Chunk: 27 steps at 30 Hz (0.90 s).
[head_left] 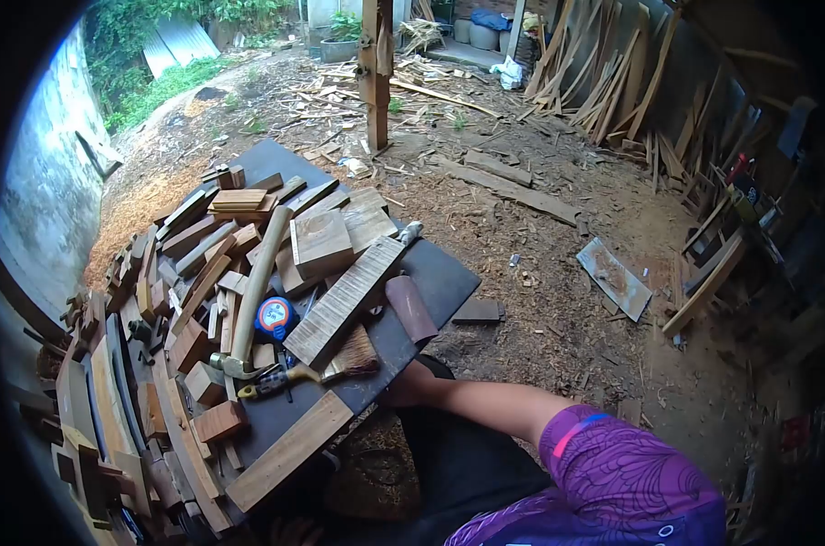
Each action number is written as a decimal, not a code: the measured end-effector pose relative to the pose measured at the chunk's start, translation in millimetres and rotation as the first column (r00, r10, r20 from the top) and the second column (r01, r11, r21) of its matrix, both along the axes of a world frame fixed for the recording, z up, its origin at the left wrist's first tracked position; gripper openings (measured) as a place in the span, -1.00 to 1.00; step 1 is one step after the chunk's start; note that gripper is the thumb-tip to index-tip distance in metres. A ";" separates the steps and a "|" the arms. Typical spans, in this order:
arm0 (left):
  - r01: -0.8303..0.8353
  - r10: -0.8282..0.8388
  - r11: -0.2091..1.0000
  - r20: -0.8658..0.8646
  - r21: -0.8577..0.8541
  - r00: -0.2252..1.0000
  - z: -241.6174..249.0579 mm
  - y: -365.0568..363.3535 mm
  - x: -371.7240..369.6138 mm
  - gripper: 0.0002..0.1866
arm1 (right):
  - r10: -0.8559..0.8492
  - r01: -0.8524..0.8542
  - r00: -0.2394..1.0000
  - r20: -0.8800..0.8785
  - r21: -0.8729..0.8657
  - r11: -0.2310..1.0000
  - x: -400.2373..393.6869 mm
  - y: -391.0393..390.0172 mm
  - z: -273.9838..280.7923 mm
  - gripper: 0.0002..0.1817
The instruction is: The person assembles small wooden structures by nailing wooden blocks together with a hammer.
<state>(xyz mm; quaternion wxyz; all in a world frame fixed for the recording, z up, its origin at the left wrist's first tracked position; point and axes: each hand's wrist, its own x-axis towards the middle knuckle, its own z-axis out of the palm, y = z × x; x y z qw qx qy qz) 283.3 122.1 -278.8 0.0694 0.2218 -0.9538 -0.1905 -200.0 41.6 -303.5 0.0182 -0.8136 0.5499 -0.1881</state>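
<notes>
My right hand [409,386] is at the near right edge of the dark tabletop [444,278]; the edge hides its fingers, so its grip does not show. What looks like my left hand [296,530] lies in deep shadow at the bottom, too dim to read. Closest to the right hand on the table are a paintbrush [353,353] with worn bristles and a curled brown sheet [410,309]. A ridged wooden block [344,300], a blue tape measure [276,316] and a hammer [259,282] with a wooden handle lie beyond. A flat board [289,450] rests along the near edge.
Offcuts [194,300] are heaped over the table's left side. A wooden post [376,77] stands beyond it. Long planks [603,82] lean against the right wall. Loose boards [508,187] and a metal sheet [614,278] lie on the chip-strewn ground. A pale wall [48,182] bounds the left.
</notes>
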 end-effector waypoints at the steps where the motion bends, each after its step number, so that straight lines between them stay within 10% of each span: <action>1: -0.002 0.002 1.000 -0.005 0.012 1.000 0.6 0.3 -0.1 -0.27 | -0.014 0.014 1.000 -0.003 0.002 1.000 -0.3 -0.8 -6.4 -0.58; 27: 0.054 -0.056 0.998 0.065 0.032 0.996 0.8 -1.0 3.8 -0.16 | -0.027 0.021 0.982 0.187 0.034 0.999 -8.3 -13.8 -49.9 -0.59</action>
